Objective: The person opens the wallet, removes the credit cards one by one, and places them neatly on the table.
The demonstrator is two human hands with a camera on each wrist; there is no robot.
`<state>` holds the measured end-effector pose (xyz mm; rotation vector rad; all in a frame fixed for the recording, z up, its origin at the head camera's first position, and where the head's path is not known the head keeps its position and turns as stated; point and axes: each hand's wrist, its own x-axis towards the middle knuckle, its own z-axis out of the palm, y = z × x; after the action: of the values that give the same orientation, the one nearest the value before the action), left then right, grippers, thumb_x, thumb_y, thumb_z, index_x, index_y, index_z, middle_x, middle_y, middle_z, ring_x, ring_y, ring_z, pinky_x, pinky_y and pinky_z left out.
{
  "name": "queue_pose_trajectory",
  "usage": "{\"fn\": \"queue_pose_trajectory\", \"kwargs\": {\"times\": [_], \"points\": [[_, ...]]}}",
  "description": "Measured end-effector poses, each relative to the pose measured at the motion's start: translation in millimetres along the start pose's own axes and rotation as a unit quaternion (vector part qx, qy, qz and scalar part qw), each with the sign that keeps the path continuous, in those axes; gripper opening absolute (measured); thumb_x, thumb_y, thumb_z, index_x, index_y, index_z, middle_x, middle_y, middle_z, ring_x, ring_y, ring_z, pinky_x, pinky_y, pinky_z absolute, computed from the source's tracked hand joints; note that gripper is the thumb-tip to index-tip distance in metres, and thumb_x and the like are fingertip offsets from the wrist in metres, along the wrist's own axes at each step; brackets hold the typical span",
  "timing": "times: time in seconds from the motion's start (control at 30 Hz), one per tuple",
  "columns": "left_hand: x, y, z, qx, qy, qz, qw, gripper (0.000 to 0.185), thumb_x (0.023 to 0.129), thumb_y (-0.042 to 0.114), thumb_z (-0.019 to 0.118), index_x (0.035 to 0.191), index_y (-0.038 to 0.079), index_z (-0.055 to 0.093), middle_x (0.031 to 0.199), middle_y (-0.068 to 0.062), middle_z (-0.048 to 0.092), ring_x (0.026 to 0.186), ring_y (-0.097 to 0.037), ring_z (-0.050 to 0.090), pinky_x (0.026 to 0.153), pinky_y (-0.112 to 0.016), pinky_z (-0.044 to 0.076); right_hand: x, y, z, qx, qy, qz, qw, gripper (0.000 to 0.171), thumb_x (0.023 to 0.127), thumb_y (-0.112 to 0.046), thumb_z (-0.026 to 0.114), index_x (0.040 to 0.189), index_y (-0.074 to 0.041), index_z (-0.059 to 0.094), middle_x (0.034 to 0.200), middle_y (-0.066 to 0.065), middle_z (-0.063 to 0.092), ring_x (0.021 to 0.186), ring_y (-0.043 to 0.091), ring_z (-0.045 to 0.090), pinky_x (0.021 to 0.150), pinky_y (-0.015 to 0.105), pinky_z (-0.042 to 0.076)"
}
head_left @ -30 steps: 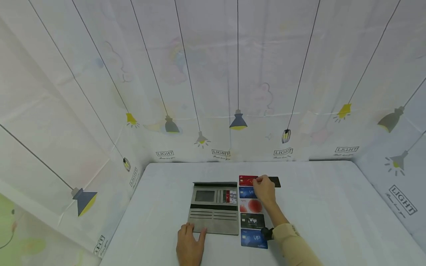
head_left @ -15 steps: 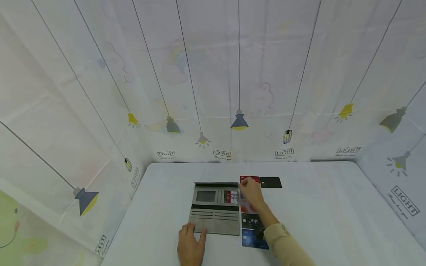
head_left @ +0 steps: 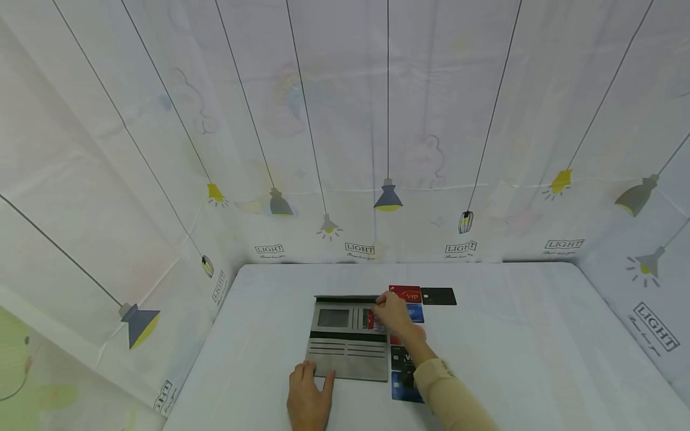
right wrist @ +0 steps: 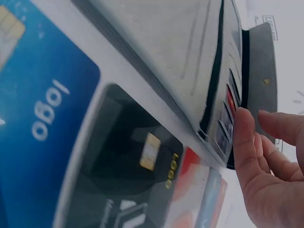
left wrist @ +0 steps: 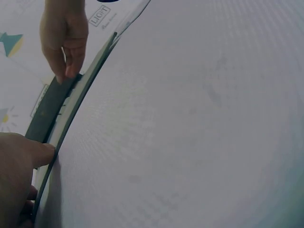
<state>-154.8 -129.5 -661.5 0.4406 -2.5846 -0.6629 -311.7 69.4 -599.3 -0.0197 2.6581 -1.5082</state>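
Observation:
A grey wallet (head_left: 347, 362) lies spread open on the white table, with a window pocket (head_left: 333, 318) and rows of slots. Red and white cards (right wrist: 231, 100) stand in its upper right slots. My right hand (head_left: 393, 312) is over those slots; in the right wrist view its index fingertip is at the cards, thumb apart, and I see nothing held. My left hand (head_left: 309, 400) rests at the wallet's near left edge, its thumb (left wrist: 42, 153) on the rim. Beside the wallet lie a red VIP card (head_left: 408, 293), a blue card (head_left: 415, 312) and a black card (head_left: 439, 296).
Below them in the column, partly under my right arm, are a red-and-white card (head_left: 398, 339), a black Vip card (right wrist: 124, 147) and another blue card (right wrist: 42, 104). The table (head_left: 517, 347) backs onto a sheet wall (head_left: 345, 120) printed with lamps.
My right hand has shifted left, from the red VIP card to the wallet's upper right slots. The red and blue cards show more again. The left hand stays put.

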Motion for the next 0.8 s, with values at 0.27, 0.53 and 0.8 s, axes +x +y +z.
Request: {"fn": "queue_pose_trajectory", "kwargs": {"times": [0.27, 0.53, 0.8], "points": [[-0.6, -1.5, 2.7, -0.008, 0.004, 0.004, 1.0, 0.05, 0.078, 0.04, 0.084, 0.107, 0.002, 0.071, 0.112, -0.012, 0.066, 0.109, -0.029, 0.063, 0.087, -0.044, 0.058, 0.9, 8.9, 10.2, -0.005, -0.025, -0.027, 0.999, 0.024, 0.089, -0.008, 0.071, 0.109, 0.003, 0.063, 0.082, 0.007, 0.066, 0.065, 0.013, 0.061, 0.058, 0.027, 0.053], [-0.7, 1.9, -0.5, -0.001, 0.0, -0.006, 1.0, 0.049, 0.078, 0.039, 0.085, 0.107, 0.002, 0.071, 0.112, -0.013, 0.066, 0.108, -0.03, 0.063, 0.088, -0.044, 0.058, 2.1, 5.5, 13.6, -0.058, -0.038, -0.052, 0.996, 0.025, 0.089, -0.011, 0.074, 0.109, 0.001, 0.066, 0.083, 0.007, 0.065, 0.068, 0.014, 0.061, 0.061, 0.028, 0.053], [-1.2, 2.6, -2.9, -0.003, 0.001, -0.007, 1.0, 0.047, 0.077, 0.038, 0.085, 0.106, 0.003, 0.071, 0.111, -0.012, 0.066, 0.107, -0.03, 0.063, 0.085, -0.045, 0.059, 1.5, 2.8, 18.7, -0.124, -0.027, -0.08, 0.989, 0.028, 0.084, -0.01, 0.078, 0.107, 0.003, 0.068, 0.089, 0.01, 0.068, 0.078, 0.017, 0.062, 0.07, 0.036, 0.056]]}}
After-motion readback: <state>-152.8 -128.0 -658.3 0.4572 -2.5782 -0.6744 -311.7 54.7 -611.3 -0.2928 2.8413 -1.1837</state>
